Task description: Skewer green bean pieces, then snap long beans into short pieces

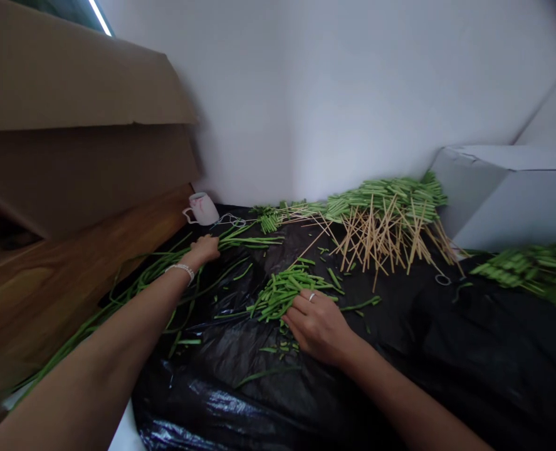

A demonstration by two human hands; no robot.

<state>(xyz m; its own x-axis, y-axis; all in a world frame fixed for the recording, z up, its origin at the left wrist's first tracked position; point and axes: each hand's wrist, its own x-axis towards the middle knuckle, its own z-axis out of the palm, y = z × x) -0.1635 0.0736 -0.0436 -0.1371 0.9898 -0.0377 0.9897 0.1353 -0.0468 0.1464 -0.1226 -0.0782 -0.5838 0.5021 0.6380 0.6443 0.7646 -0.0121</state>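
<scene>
And here the left hand (pixel 205 248), bracelet (pixel 180 269) at the wrist, is lying over the long green stems (pixel 242 240), fingers curling down; whether it is gripping any, we cannot tell! Those stems are trailing along the left side of the black plastic sheet (pixel 437 357). Meanwhile the right hand (pixel 318 322), wearing a ring (pixel 312 297), is resting against the right side of the heap of cut green stalks (pixel 278 291), mid-sheet; its fingertips are hiding, so a pinch is impossible to confirm. Farther back, wooden skewers (pixel 376 241) are jutting out from a bank of green pieces (pixel 385 193), near a white box (pixel 517 194). A mug (pixel 204 209) is sitting beyond the left hand, beside a thin tangled cord (pixel 234 220).
</scene>
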